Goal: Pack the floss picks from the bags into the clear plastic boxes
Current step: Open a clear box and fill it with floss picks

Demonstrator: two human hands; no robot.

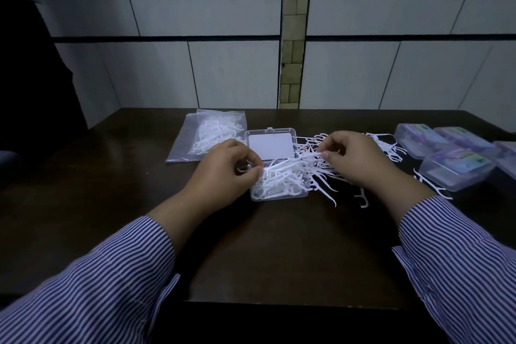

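Floss picks (290,169) sit pinched between my left hand (226,173) and right hand (360,159); I should align them flat before lowering into the box (279,193).

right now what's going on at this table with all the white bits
A person is packing floss picks into an open clear box. Both hands, left hand and right hand, pinch a bundle of picks over the box. More loose picks lie to its right, a bag of picks behind-left, and closed boxes at far right.
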